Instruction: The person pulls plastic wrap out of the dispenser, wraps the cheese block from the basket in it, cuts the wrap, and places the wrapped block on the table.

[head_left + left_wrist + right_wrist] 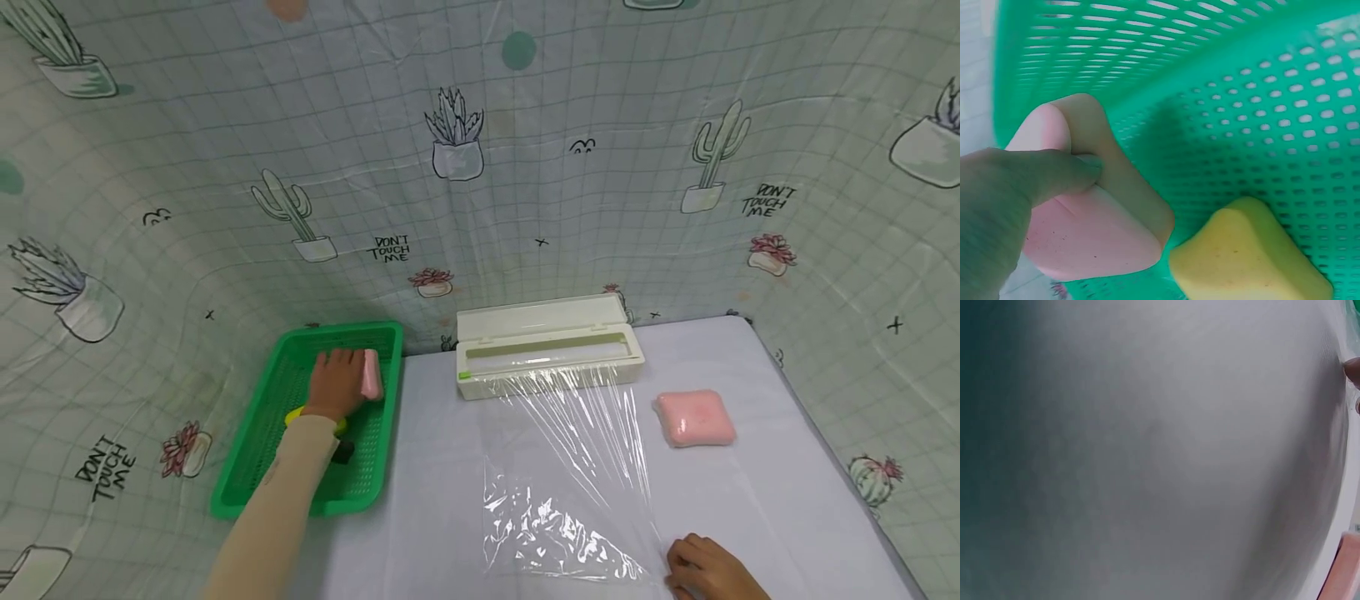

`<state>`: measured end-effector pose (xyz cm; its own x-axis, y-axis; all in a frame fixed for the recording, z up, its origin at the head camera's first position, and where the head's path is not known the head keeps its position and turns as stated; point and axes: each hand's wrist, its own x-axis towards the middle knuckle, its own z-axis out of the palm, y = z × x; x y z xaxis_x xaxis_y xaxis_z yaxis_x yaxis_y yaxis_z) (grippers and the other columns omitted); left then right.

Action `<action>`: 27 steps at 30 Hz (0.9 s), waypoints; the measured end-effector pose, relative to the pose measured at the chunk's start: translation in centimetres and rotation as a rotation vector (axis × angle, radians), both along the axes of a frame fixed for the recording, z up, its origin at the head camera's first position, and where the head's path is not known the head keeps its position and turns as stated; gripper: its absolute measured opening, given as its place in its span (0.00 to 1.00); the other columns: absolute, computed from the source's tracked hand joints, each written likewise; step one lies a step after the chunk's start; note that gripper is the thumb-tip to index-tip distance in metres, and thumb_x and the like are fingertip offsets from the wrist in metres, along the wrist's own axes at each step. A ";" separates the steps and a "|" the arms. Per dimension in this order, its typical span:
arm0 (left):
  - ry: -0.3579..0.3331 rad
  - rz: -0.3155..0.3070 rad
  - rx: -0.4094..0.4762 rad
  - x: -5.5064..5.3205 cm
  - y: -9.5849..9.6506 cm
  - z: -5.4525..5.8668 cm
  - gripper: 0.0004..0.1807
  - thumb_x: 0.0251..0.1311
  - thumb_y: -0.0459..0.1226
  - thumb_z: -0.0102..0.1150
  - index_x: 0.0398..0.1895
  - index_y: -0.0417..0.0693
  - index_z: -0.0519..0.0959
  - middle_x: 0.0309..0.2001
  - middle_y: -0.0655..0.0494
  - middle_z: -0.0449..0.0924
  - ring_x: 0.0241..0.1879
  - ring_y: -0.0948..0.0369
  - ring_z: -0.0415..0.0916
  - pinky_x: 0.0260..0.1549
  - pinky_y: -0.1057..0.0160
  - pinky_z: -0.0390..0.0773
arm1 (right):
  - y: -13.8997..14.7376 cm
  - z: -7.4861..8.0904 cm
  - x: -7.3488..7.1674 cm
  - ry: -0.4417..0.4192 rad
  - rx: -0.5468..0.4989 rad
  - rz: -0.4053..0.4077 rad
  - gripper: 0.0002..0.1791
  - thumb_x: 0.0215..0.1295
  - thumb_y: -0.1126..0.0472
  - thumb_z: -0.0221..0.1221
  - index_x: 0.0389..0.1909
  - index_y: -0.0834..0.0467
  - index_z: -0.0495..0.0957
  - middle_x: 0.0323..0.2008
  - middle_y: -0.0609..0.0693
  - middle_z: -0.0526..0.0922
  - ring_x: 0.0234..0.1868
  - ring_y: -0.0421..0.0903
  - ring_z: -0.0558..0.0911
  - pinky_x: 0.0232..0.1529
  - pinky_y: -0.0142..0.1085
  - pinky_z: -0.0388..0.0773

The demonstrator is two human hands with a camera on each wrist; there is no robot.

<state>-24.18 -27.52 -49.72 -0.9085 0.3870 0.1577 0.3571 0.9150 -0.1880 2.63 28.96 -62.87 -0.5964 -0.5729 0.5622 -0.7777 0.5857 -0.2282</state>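
Observation:
My left hand (pixel 335 385) reaches into the green basket (pixel 225 498) and grips a pink soap bar (pixel 1097 231). In the left wrist view the thumb presses across its notched side, while the other fingers are hidden. Beside it in the basket lies a yellow soap bar (pixel 1247 262), partly under my forearm in the head view. At the front of the table my right hand (pixel 708 571) pinches the corner of a sheet of cling film (pixel 562 500). The film runs out, wrinkled, from a white dispenser box (pixel 551 385) with its lid up.
To the right of the film sits another pink soap bar (pixel 696 418), shiny on top. A small black object (pixel 343 452) lies in the basket under my left forearm. A patterned cloth (pixel 525 192) rises behind and beside the white table (pixel 787 492).

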 end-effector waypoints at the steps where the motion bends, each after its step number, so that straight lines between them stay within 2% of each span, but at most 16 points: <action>1: 0.012 0.003 0.020 0.2 0.0 0.3 0.26 0.60 0.35 0.72 0.57 0.32 0.75 0.49 0.35 0.81 0.51 0.40 0.76 0.54 0.38 0.74 | 0.0 0.0 0.0 -0.004 0.004 -0.002 0.17 0.24 0.67 0.72 0.21 0.45 0.84 0.33 0.34 0.74 0.33 0.31 0.69 0.34 0.21 0.67; 6: 0.065 0.019 0.113 1.4 -0.1 1.9 0.30 0.60 0.38 0.73 0.60 0.31 0.73 0.51 0.33 0.80 0.52 0.36 0.74 0.54 0.35 0.72 | 0.0 0.0 0.2 -0.022 0.021 -0.015 0.18 0.24 0.67 0.74 0.21 0.46 0.84 0.33 0.34 0.74 0.33 0.31 0.70 0.34 0.22 0.68; 12: 0.047 0.078 0.212 3.1 -0.2 3.5 0.41 0.55 0.40 0.79 0.68 0.30 0.69 0.59 0.30 0.78 0.57 0.35 0.71 0.58 0.33 0.69 | 0.0 0.0 0.1 -0.026 0.018 -0.011 0.16 0.27 0.67 0.74 0.21 0.46 0.84 0.33 0.35 0.74 0.33 0.32 0.70 0.33 0.23 0.68; 19: 0.077 0.065 0.204 4.4 0.3 3.8 0.45 0.54 0.43 0.81 0.71 0.33 0.69 0.61 0.32 0.78 0.60 0.36 0.71 0.59 0.33 0.70 | -0.2 0.2 0.0 -0.032 0.021 -0.020 0.16 0.25 0.67 0.74 0.20 0.47 0.84 0.33 0.34 0.74 0.33 0.31 0.70 0.34 0.22 0.68; 23: 0.103 0.063 0.229 5.1 1.0 4.0 0.46 0.54 0.45 0.81 0.71 0.34 0.70 0.61 0.34 0.78 0.60 0.36 0.71 0.59 0.32 0.69 | -0.3 0.2 -0.1 -0.040 0.024 -0.018 0.15 0.26 0.67 0.74 0.21 0.48 0.85 0.32 0.34 0.75 0.33 0.31 0.70 0.33 0.22 0.68; 27: 0.147 0.039 0.250 5.8 2.1 4.6 0.45 0.52 0.45 0.81 0.70 0.35 0.71 0.60 0.35 0.79 0.60 0.36 0.72 0.60 0.33 0.70 | -0.2 0.1 -0.1 -0.041 0.022 -0.002 0.09 0.39 0.64 0.75 0.21 0.49 0.85 0.32 0.35 0.74 0.32 0.31 0.70 0.33 0.22 0.68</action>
